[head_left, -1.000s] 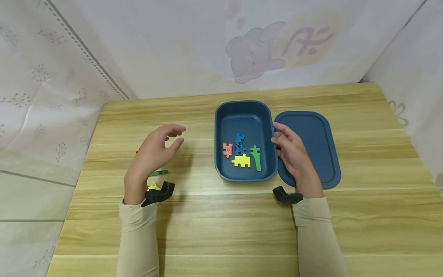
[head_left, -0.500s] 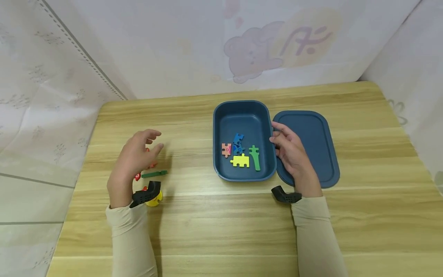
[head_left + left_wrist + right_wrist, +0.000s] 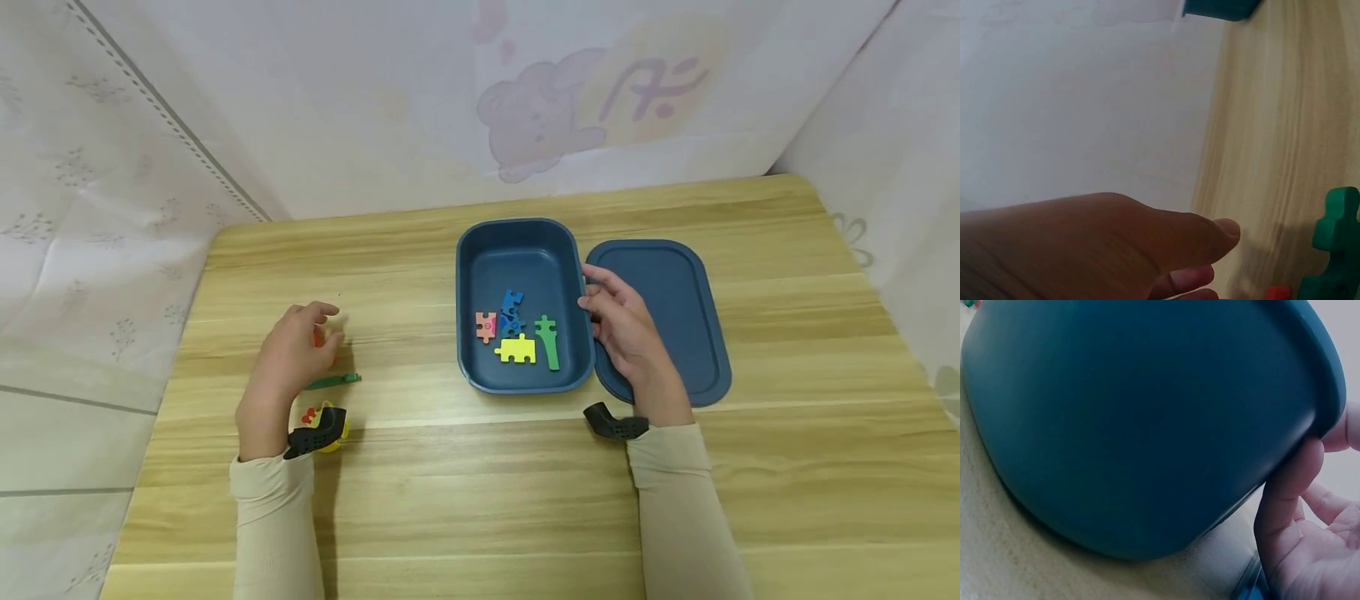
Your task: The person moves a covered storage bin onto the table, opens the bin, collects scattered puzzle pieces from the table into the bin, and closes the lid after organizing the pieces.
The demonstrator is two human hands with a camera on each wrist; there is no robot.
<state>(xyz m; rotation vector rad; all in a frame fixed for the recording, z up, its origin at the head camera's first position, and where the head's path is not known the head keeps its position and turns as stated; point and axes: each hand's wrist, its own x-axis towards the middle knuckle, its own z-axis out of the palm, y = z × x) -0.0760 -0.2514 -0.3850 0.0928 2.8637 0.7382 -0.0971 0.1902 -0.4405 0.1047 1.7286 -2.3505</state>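
Counting four puzzle pieces in blue box [image 3: 525, 242]; we see three loose on tabletop [image 3: 480, 467]. Left hand [image 3: 288, 362] hovering over red piece [image 3: 318, 337], maybe pinching, cannot tell. Right hand [image 3: 626, 333] relaxed, thumb touching box wall.

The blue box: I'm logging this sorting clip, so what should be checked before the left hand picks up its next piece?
1. Blue box open, lid lying beside it: ok.
2. Right hand steadying the box wall: ok.
3. Left hand over the loose pieces: ok.
4. Left hand holding a piece: cannot tell.
5. Green piece flat on the table, reachable: ok.
6. Room in the box: ok.
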